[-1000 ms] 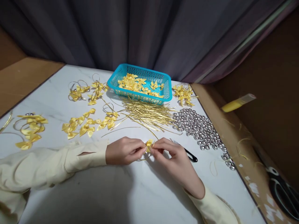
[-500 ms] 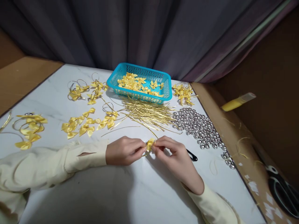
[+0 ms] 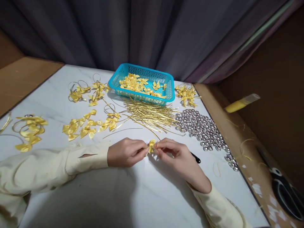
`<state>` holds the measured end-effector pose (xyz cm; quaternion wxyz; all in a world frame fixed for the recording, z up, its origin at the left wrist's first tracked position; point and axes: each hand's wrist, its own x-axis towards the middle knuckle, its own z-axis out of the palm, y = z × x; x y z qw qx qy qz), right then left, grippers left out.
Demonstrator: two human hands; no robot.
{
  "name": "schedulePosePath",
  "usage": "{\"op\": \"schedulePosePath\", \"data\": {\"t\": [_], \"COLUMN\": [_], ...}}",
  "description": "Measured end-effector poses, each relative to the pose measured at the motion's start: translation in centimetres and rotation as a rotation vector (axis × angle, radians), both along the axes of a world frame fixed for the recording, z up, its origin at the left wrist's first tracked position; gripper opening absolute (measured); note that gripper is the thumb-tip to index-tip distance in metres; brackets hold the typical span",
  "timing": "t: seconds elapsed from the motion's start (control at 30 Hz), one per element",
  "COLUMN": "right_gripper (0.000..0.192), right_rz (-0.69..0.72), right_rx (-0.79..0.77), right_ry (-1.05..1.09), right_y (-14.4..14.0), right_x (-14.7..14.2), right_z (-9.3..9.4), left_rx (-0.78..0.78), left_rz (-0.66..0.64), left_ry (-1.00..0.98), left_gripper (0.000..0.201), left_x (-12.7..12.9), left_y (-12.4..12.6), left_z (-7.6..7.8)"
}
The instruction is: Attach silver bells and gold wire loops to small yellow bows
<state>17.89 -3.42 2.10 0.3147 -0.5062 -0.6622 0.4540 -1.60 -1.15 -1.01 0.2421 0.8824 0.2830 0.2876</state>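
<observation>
Over the near middle of the white table, a small yellow satin bow sits between my two hands. My left hand is closed, with thumb and forefinger pinching the bow's left side. From the right, my right hand pinches thin gold cord close to the bow. The cord's exact path around the bow is too small to make out. A black-handled tool lies partly hidden behind my right hand.
A blue basket of yellow bows stands at the back, with gold cords before it. Silver beads are heaped at right. Bows with cord loops lie left. Scissors and a yellow tube lie beyond the right edge.
The right fingers have shifted slightly, and a small curve of cord now shows at their tips. More of the bow is visible. My left hand has hardly moved.
</observation>
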Motion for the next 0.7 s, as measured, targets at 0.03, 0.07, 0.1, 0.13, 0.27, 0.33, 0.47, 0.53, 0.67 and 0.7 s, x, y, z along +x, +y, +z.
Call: {"op": "schedulePosePath", "data": {"t": [0.03,0.07,0.1,0.13,0.27,0.33,0.47,0.53,0.67,0.7], "right_gripper": [0.01,0.01,0.01,0.01,0.01,0.01,0.008,0.007,0.01,0.009], "right_rz": [0.002,0.004,0.007,0.01,0.011,0.008,0.054,0.09,0.125,0.127], "right_rx": [0.012,0.027,0.044,0.06,0.149,0.24,0.452,0.513,0.522,0.52], "right_ry": [0.002,0.001,-0.005,-0.014,-0.054,-0.087,-0.135,-0.134,-0.147,-0.157], "right_y": [0.0,0.0,0.0,-0.1,-0.2,-0.3,-0.5,-0.5,-0.6,-0.6], "right_x": [0.0,0.0,0.0,-0.1,-0.2,-0.2,-0.1,0.0,-0.1,-0.2], "right_z": [0.0,0.0,-0.1,-0.1,-0.1,-0.1,0.1,0.1,-0.1,-0.2], "left_rx": [-0.005,-0.011,-0.019,-0.033,-0.261,-0.552,-1.081,-1.152,-1.173,-1.176], "left_rz": [-0.002,-0.003,-0.005,-0.004,0.017,0.007,-0.018,-0.012,0.005,0.006], "left_ry": [-0.003,-0.006,-0.011,-0.018,-0.057,-0.094,-0.209,-0.237,-0.218,-0.214], "left_gripper": [0.019,0.019,0.019,0.019,0.018,0.02,0.028,0.03,0.031,0.03], "left_x": [0.0,0.0,0.0,0.0,0.0,0.1,0.0,0.0,0.0,0.0], "left_y": [0.0,-0.1,-0.1,-0.1,0.3,0.6,1.1,1.3,1.3,1.3], "left_z": [0.0,-0.1,-0.1,0.0,0.5,0.8,1.2,1.3,1.3,1.3]}}
